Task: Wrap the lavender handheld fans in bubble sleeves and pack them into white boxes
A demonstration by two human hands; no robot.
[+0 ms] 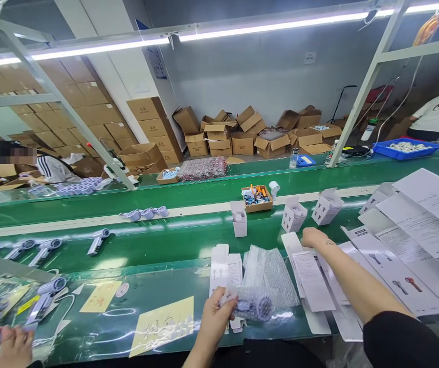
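My left hand (221, 312) is closed round one end of a bubble-wrapped hair dryer (256, 306), low in the middle of the view. My right hand (313, 237) reaches out with curled fingers at the top edge of a flat white carton (294, 245); its fingertips are partly hidden, and whether they grip the carton is unclear. Between the hands lie sheets of bubble wrap (277, 276). Folded white cartons with a printed leaflet (235, 270) lie just behind the wrapped dryer.
Open white boxes (239, 222) and a parts box (258, 204) stand on the green conveyor (189, 240). Hair dryers (99, 241) lie on it at left. Flat printed cartons (399, 276) pile up at right. Another person's hand (16, 347) is at lower left.
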